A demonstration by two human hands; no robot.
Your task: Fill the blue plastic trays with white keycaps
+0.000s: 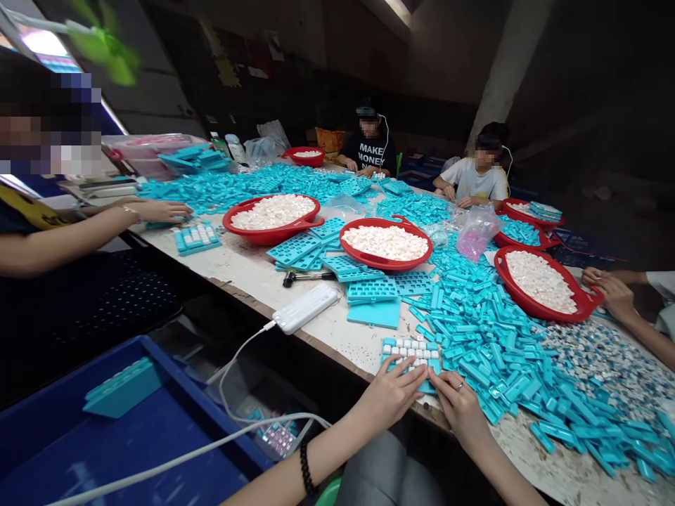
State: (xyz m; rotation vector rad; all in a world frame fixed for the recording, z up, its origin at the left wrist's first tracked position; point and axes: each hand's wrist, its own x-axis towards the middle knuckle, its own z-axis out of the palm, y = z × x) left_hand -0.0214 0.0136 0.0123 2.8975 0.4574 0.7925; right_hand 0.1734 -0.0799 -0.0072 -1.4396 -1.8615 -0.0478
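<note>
A small turquoise toy keyboard (410,346) with white keys lies at the table's near edge. My left hand (391,391) rests over its lower part with the fingers stretched out flat across the keys. At its lower right edge, the fingertips of my right hand (462,407) are pressed together on it. My fingers hide the lower keys and whatever small part may be under them. Just behind is a stack of turquoise key frames (372,289) with square holes. A heap of turquoise bar-shaped pieces (474,330) spreads to the right of my hands.
Red bowls (387,263) of white keycaps stand across the table. A white power bank (306,309) with a cable and a hammer (309,277) lie to the left. Below is a blue bin (184,439). Co-workers sit around; one person's hands (612,292) are at the right.
</note>
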